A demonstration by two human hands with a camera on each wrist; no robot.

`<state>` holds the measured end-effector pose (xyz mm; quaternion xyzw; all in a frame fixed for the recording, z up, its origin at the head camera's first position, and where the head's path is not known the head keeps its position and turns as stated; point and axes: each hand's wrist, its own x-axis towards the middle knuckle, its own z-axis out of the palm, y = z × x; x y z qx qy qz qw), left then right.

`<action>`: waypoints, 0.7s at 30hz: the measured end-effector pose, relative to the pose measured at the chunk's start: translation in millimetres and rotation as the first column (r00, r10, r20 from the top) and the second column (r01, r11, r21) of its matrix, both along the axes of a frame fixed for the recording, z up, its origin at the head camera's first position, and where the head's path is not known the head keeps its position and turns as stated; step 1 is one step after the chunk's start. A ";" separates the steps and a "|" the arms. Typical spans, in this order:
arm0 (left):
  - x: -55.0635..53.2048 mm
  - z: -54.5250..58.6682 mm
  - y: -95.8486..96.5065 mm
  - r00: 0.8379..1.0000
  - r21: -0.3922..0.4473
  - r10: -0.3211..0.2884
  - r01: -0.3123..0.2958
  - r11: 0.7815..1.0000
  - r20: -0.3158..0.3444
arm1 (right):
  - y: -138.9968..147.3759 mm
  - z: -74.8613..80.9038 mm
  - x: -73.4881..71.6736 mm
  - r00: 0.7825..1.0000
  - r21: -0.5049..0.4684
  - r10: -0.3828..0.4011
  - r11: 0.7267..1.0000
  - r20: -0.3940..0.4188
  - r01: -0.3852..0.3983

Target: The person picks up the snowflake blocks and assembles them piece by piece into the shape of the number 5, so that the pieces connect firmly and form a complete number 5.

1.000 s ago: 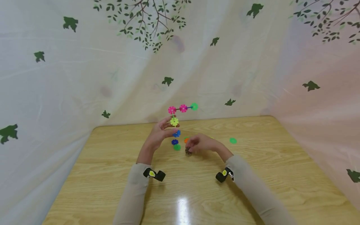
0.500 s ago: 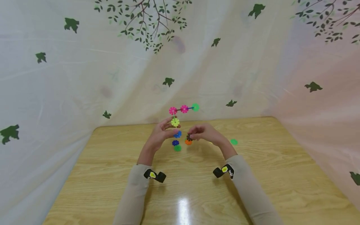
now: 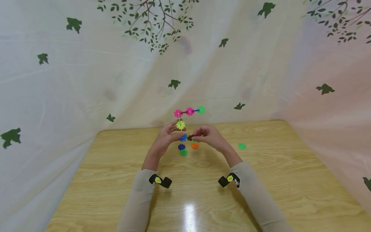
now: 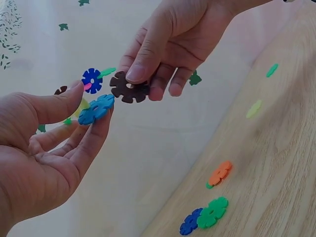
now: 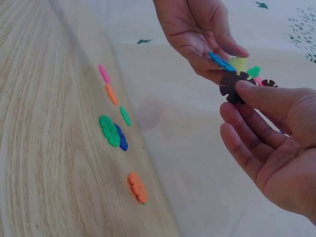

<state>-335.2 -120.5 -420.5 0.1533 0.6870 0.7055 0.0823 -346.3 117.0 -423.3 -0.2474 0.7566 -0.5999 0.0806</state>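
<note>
In the head view, my left hand (image 3: 163,140) holds up a chain of plastic snowflake discs. Its thumb and fingers pinch the chain near the light blue disc (image 4: 96,109) at the near end. Above that sit a yellow disc (image 3: 180,125), a pink disc (image 3: 178,113), another pink disc (image 3: 189,111) and a light green disc (image 3: 201,110), with other discs edge-on between them. My right hand (image 3: 213,138) pinches a dark brown snowflake disc (image 4: 118,87) between thumb and fingers. The brown disc is right beside the light blue one; whether their edges touch, I cannot tell.
Loose discs lie on the wooden table (image 3: 116,193): green (image 3: 183,152), dark blue (image 3: 181,147), orange (image 3: 195,146) and another green one (image 3: 242,146) farther right. The right wrist view shows a pink disc (image 5: 104,74) too. A patterned cloth (image 3: 139,80) hangs behind the table.
My right hand has lifted the brown disc from near the tabletop and brought it left, up to the light blue disc. The left hand and its chain have stayed nearly still.
</note>
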 end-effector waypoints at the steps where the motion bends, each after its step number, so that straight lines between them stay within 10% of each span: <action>1: -0.1 0.3 0.2 1.000 0.002 0.000 0.000 1.000 -0.001 | -0.8 0.1 0.7 1.000 -0.004 -0.005 1.000 -0.013 0.005; 21: 4.2 4.7 11.2 0.998 0.060 -0.055 0.055 0.997 0.001 | -8.6 2.9 6.8 0.980 -0.077 -0.100 0.993 -0.172 0.088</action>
